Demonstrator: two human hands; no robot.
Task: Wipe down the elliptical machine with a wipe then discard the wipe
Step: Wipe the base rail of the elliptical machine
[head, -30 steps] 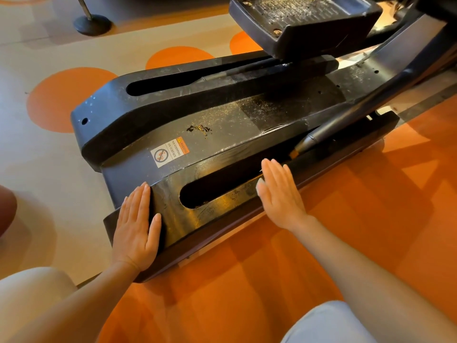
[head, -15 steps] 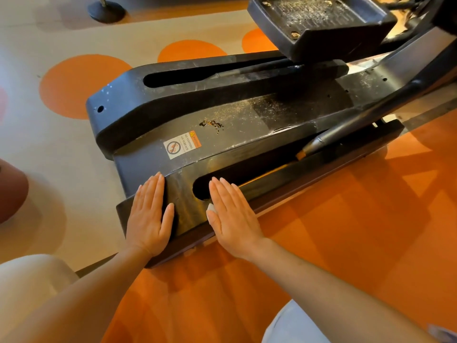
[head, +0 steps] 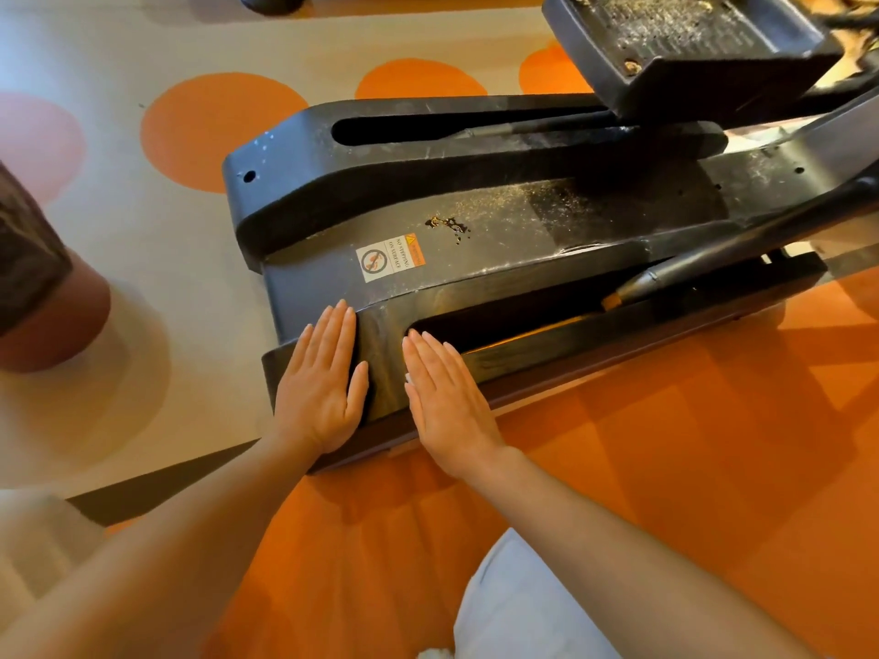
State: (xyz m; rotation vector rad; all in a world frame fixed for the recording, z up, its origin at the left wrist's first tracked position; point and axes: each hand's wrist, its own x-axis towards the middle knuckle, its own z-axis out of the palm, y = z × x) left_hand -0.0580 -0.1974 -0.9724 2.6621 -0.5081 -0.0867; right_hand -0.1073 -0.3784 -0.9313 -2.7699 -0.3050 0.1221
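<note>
A: We see the left hand (head: 319,390) lying flat on the near end of the elliptical machine's black base (head: 475,240), fingers straight and together, holding nothing

B: And the right hand (head: 444,391) lies flat just beside it on the same near rail, fingers straight, their tips at the end of the long slot (head: 494,328)

A: Where is the wipe (head: 407,377)? We catch only a small white sliver at the thumb side of the right hand; the rest is hidden under the palm

B: So we take it as pressed down by flat fingers rather than pinched

A: Further up the base we find a warning sticker (head: 389,258) with an orange corner, and a small dark stain (head: 448,225) amid gritty dust

B: The foot pedal (head: 685,45) sits at the top right, dusty as well, and a grey bar (head: 742,252) runs down into the near slot

A: Under the machine we see a beige floor with orange circles (head: 216,130), then orange floor below the forearms
</note>
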